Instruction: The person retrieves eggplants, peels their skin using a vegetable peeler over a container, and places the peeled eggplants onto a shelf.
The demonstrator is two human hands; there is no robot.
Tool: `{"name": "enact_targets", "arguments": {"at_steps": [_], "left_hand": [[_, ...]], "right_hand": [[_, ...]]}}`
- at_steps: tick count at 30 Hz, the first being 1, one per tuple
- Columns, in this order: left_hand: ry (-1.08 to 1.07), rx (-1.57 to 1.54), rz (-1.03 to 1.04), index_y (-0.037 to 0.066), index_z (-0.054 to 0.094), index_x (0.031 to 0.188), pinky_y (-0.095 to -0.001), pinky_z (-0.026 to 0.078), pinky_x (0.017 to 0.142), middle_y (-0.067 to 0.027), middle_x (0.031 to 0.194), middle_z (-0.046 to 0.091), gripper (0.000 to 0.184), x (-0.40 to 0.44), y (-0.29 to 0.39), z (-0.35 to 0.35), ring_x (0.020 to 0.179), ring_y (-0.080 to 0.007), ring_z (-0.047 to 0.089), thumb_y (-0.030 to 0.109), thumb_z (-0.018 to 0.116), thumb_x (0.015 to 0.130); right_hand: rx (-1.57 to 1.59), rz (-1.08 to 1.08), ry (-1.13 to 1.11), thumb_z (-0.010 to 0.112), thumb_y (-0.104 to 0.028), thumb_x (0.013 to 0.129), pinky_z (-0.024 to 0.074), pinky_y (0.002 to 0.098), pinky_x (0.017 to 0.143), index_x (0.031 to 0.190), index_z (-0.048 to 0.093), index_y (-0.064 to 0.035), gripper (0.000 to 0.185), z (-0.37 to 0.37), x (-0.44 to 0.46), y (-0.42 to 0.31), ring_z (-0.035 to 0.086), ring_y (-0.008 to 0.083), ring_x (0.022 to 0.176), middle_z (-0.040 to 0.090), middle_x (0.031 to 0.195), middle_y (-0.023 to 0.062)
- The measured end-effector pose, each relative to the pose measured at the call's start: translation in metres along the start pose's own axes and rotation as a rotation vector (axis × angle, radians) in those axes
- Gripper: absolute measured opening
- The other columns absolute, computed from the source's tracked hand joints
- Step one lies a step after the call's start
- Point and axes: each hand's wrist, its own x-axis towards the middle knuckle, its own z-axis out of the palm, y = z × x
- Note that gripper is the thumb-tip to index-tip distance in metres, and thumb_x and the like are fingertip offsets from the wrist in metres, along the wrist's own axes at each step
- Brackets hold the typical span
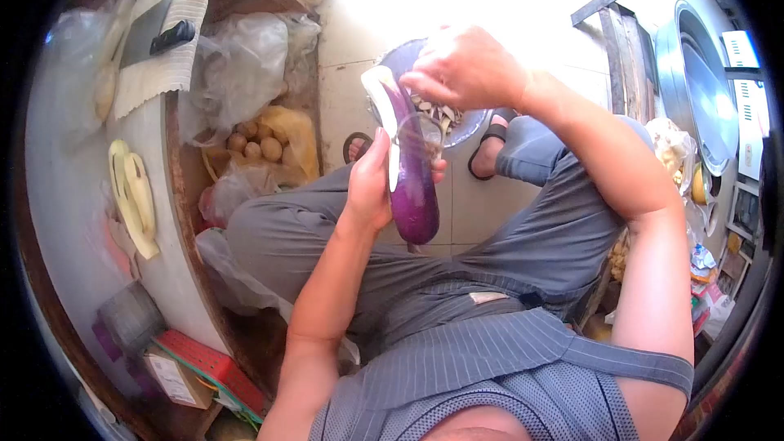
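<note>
A purple eggplant (415,188), with a pale peeled strip along its upper left side, is tilted in front of me above the floor. My left hand (374,184) is closed around its middle from the left, fingertips showing on the right side. Near the upper end of the eggplant, my right hand (469,69) is curled with its fingers bent; whatever it grips is hidden. Below the hands a basin (469,126) stands on the floor, with purple and white peel scraps (441,114) in it.
Pale peeled eggplants (135,196) lie on the left counter. Under it are potatoes (260,143) in a yellow bag and clear plastic bags (245,49). A red basket (212,363) stands lower left. Large metal basins (698,90) and a wooden stand (625,53) are on the right.
</note>
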Motion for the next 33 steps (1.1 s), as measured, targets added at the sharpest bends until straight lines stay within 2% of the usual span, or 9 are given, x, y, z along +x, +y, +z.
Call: {"name": "enact_targets", "arguments": {"at_steps": [3, 7, 11, 12, 15, 19, 23, 30, 33], "left_hand": [[0.07, -0.021, -0.022, -0.001, 0.053, 0.127, -0.0504, 0.058, 0.084, -0.0211, 0.11, 0.066, 0.057, 0.0, -0.002, 0.002, 0.094, -0.036, 0.07, 0.046, 0.027, 0.109], [0.073, 0.056, -0.125, 0.009, 0.044, 0.141, -0.0448, 0.061, 0.068, -0.015, 0.106, 0.065, 0.041, -0.004, 0.003, 0.014, 0.081, -0.0294, 0.07, 0.034, 0.034, 0.11], [0.148, 0.129, -0.068, 0.013, 0.035, 0.152, -0.0446, 0.062, 0.067, -0.0142, 0.105, 0.064, 0.045, -0.01, 0.002, 0.026, 0.076, -0.0289, 0.069, 0.031, 0.036, 0.11], [0.12, 0.137, -0.063, 0.013, 0.033, 0.153, -0.0442, 0.062, 0.067, -0.0139, 0.105, 0.064, 0.047, -0.011, 0.003, 0.027, 0.076, -0.0282, 0.07, 0.031, 0.036, 0.11], [0.107, 0.149, -0.043, 0.012, 0.031, 0.154, -0.0433, 0.062, 0.064, -0.0143, 0.102, 0.064, 0.049, -0.012, 0.007, 0.031, 0.073, -0.028, 0.07, 0.03, 0.036, 0.11], [0.045, 0.179, -0.104, 0.012, 0.03, 0.156, -0.0424, 0.061, 0.06, -0.0165, 0.093, 0.065, 0.05, -0.019, 0.014, 0.029, 0.069, -0.0289, 0.069, 0.03, 0.038, 0.109], [0.004, 0.195, -0.145, 0.01, 0.033, 0.154, -0.0408, 0.061, 0.058, -0.0178, 0.091, 0.065, 0.049, -0.022, 0.019, 0.026, 0.067, -0.0283, 0.069, 0.032, 0.038, 0.11], [-0.082, 0.221, -0.22, 0.011, 0.03, 0.156, -0.0418, 0.06, 0.056, -0.0191, 0.087, 0.065, 0.053, -0.034, 0.031, 0.03, 0.065, -0.0291, 0.068, 0.033, 0.04, 0.109], [-0.019, 0.286, -0.109, 0.012, 0.03, 0.156, -0.0416, 0.06, 0.057, -0.0191, 0.087, 0.065, 0.053, -0.023, 0.027, 0.02, 0.065, -0.0289, 0.068, 0.032, 0.04, 0.108]], "right_hand": [[0.049, -0.08, -0.07, 0.065, -0.027, 0.09, 0.049, 0.0379, 0.07, 0.063, 0.065, -0.0105, 0.032, -0.001, 0.001, -0.023, 0.064, 0.0253, 0.063, 0.065, 0.064, 0.0074], [0.089, -0.232, -0.06, 0.069, -0.025, 0.085, 0.0469, 0.0368, 0.067, 0.059, 0.06, -0.0106, 0.031, 0.018, -0.002, -0.041, 0.061, 0.0229, 0.058, 0.063, 0.061, 0.0052], [0.03, -0.153, -0.001, 0.068, -0.024, 0.087, 0.0475, 0.0377, 0.066, 0.059, 0.058, -0.0111, 0.032, 0.026, -0.004, -0.015, 0.062, 0.0226, 0.059, 0.062, 0.062, 0.0051], [-0.021, -0.07, -0.007, 0.056, -0.035, 0.098, 0.0516, 0.0388, 0.074, 0.061, 0.066, -0.0132, 0.044, 0.029, -0.006, -0.002, 0.065, 0.0262, 0.061, 0.062, 0.058, 0.0062], [0.025, -0.039, -0.023, 0.062, -0.025, 0.094, 0.0504, 0.0404, 0.071, 0.065, 0.061, -0.0094, 0.033, 0.025, -0.011, 0.015, 0.063, 0.0269, 0.063, 0.064, 0.066, 0.0068], [-0.084, 0.047, -0.054, 0.058, -0.027, 0.097, 0.0504, 0.0401, 0.072, 0.066, 0.063, -0.0081, 0.036, 0.025, -0.014, 0.041, 0.062, 0.0282, 0.065, 0.063, 0.066, 0.0092], [0.037, 0.262, -0.169, 0.052, -0.03, 0.101, 0.0496, 0.0388, 0.057, 0.065, 0.066, -0.0109, 0.043, 0.007, -0.016, 0.056, 0.063, 0.0261, 0.059, 0.065, 0.064, 0.0075], [-0.479, -0.02, -0.096, 0.057, -0.025, 0.097, 0.052, 0.0396, 0.051, 0.095, 0.068, -0.0148, 0.015, 0.01, -0.044, 0.113, 0.067, 0.0266, 0.061, 0.07, 0.071, 0.0058], [-0.598, 0.032, -0.067, 0.061, -0.02, 0.093, 0.0528, 0.0396, 0.05, 0.102, 0.067, -0.0177, 0.011, -0.002, -0.043, 0.115, 0.068, 0.0257, 0.061, 0.07, 0.072, 0.0047]]}}
